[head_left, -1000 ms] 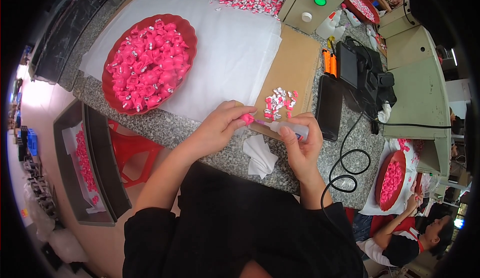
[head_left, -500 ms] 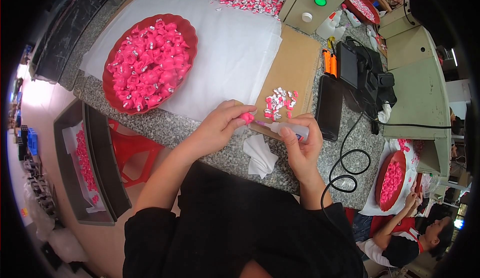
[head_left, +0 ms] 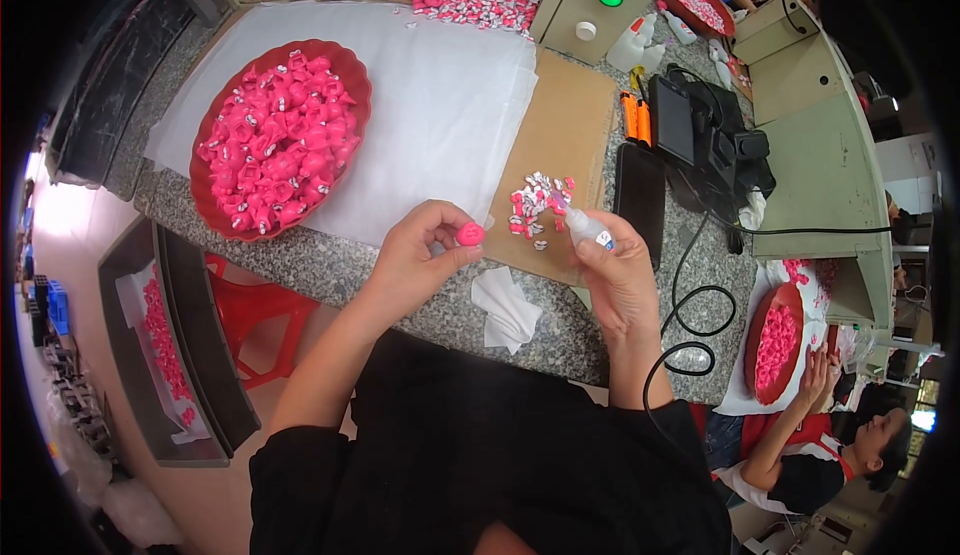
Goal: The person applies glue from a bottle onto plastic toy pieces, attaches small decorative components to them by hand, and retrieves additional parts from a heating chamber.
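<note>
My left hand (head_left: 418, 260) pinches a small round pink plastic piece (head_left: 470, 235) between thumb and fingertips, above the table's front edge. In my right hand (head_left: 615, 265) is a small clear glue bottle (head_left: 588, 229) with a narrow purple tip. That tip points up and left, over a loose cluster of small pink and white pieces (head_left: 530, 202) on brown cardboard (head_left: 560, 125); whether it touches one I cannot tell. A scalloped red bowl (head_left: 363, 105) at the left is heaped with pink pieces (head_left: 280, 145).
White paper (head_left: 440, 105) covers much of the granite table (head_left: 440, 320). A crumpled tissue (head_left: 505, 308) lies near the front edge. On the right are a dark phone-like slab (head_left: 638, 195), orange-handled items (head_left: 636, 118) and a looping black cable (head_left: 690, 300). A co-worker (head_left: 800, 455) sits at the far right.
My right hand has taken the glue bottle away from the pink piece, turning its tip up toward the cluster. My left hand has shifted slightly left, still holding the piece. The whole view has shifted slightly.
</note>
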The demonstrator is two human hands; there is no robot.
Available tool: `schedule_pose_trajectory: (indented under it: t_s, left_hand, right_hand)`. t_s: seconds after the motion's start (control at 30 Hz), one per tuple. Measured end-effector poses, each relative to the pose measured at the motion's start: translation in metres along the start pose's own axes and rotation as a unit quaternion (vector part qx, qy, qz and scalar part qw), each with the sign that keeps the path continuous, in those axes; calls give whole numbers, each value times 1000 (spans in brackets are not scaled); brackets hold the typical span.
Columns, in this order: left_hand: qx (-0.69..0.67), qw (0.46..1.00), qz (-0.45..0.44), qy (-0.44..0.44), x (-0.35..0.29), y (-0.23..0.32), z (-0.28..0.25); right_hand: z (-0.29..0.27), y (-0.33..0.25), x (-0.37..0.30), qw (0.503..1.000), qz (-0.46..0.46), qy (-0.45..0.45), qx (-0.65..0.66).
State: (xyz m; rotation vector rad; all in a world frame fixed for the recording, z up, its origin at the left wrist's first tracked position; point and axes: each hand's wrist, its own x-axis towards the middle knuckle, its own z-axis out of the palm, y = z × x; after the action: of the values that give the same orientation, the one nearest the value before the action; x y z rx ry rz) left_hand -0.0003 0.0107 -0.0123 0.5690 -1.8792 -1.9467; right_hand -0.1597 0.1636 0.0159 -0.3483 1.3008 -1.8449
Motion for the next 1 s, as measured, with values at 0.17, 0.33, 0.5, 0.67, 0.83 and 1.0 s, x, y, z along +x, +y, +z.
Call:
schedule_pose_trajectory:
  t_s: [0.17, 0.33, 0.5, 0.67, 0.83, 1.0]
  left_hand:
    - [-65, 997, 18, 29, -8, 7, 9]
    - [-260, 960, -104, -14, -13, 3, 12]
    - [-303, 948, -97, -15, -16, -1, 14]
    - [-311, 945, -100, -12, -16, -1, 17]
    - [-322, 942, -98, 0, -16, -1, 19]
    - [-271, 959, -83, 22, -16, -2, 28]
  right_hand:
    - [-9, -23, -1, 996, 25, -11, -88]
    - [-13, -15, 3, 979, 25, -42, -199]
    - [-8, 4, 14, 875, -98, -32, -473]
    - [-2, 8, 16, 755, -149, -49, -637]
    - [3, 4, 12, 806, -66, -38, -586]
    - [21, 5, 2, 973, 75, -13, -218]
